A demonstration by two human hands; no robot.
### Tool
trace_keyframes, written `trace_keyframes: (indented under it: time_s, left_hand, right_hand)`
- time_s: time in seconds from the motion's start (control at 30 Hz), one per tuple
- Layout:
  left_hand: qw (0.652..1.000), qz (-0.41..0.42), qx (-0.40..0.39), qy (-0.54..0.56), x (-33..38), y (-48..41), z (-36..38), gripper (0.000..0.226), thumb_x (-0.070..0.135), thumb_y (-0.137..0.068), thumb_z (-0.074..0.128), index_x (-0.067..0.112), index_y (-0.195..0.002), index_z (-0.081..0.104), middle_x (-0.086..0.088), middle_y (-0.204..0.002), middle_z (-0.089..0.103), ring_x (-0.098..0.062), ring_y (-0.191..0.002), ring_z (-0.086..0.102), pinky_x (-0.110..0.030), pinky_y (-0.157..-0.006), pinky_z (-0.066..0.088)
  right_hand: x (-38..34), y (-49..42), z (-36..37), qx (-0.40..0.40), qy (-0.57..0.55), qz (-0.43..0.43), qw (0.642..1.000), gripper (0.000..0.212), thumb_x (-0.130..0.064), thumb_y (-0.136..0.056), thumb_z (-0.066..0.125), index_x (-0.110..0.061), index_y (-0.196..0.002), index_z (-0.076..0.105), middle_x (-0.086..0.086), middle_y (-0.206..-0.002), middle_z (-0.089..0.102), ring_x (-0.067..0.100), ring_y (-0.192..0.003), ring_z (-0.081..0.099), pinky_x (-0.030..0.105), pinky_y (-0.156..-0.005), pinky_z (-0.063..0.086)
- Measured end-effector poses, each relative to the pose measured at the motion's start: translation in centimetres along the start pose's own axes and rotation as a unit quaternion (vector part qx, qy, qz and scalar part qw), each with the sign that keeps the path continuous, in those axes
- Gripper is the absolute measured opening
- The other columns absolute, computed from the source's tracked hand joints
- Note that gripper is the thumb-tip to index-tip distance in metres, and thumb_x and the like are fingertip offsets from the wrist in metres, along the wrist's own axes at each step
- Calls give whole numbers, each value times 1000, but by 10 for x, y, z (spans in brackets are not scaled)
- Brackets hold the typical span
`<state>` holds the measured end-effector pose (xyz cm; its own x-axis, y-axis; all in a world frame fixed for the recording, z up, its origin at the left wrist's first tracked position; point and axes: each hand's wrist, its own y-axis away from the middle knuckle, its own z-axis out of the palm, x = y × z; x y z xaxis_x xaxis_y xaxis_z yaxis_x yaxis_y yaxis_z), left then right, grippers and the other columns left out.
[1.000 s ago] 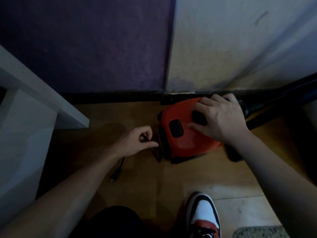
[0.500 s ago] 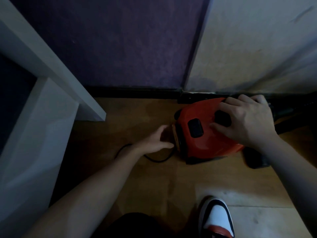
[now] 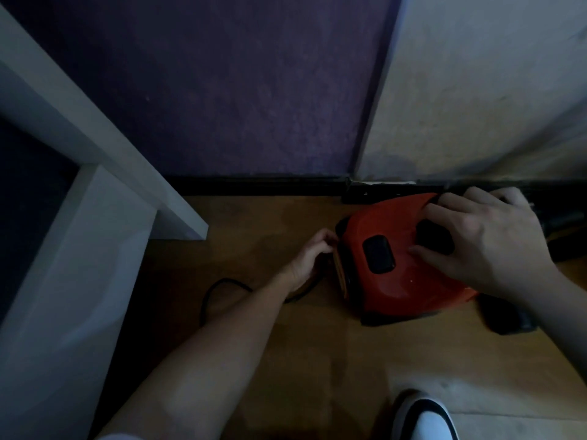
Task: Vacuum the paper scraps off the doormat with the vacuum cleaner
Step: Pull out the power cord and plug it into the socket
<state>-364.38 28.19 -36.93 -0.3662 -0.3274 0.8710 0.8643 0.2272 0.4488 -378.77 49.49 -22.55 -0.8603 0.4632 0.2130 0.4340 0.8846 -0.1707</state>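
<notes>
- Your left hand point(image 3: 306, 260) has gone from a pinch on the cord out on the floor a second ago to the rear end of the vacuum cleaner point(image 3: 403, 265), where it now sits tight against the body beside the yellow strip.
- Its fingers point(image 3: 320, 241) are curled in towards that rear face. They look to be gripping the power cord point(image 3: 219, 289) where it leaves the machine, but the dim light hides the actual contact.
- The cord has changed with it: more of it now lies in a loose loop on the wooden floor point(image 3: 286, 360), running under your left forearm, where earlier only a short end showed. That reads as you drawing the cord out of the body.
- Your right hand point(image 3: 486, 242) has not shifted. It rests on top of the red body with fingers spread, the thumb beside the dark recess, bracing the machine against the pull.
- The vacuum cleaner stands on the floor against the dark skirting, near the corner where the purple wall meets the pale one.
- For the task this is setup only: the machine is probably not yet plugged in. The doormat and the paper scraps are out of view now.
- A white desk point(image 3: 95, 147) stands well to the left, and your shoe point(image 3: 428, 420) shows at the bottom edge.
</notes>
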Motion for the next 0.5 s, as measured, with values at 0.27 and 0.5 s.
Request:
trace_keyframes:
  time_s: [0.27, 0.5]
  left_hand:
    - [945, 110, -29, -306, 32, 35, -12, 41, 56, -85, 58, 20, -105, 54, 7, -93, 55, -4, -81, 53, -23, -72, 45]
    - [872, 95, -8, -480, 14, 75, -1, 35, 58, -89, 61, 27, -101, 50, 12, -92, 61, -4, -78, 60, -28, -67, 53]
  right_hand:
    - [0, 1, -1, 13, -11, 0, 1000, 42, -57, -81, 59, -17, -91, 67, 4, -84, 65, 33, -78, 59, 46, -75, 38]
    - [-1, 0, -2, 6, -10, 3, 1000, 40, -58, -81, 59, -20, -91, 65, 3, -85, 64, 32, -79, 58, 45, -75, 36]
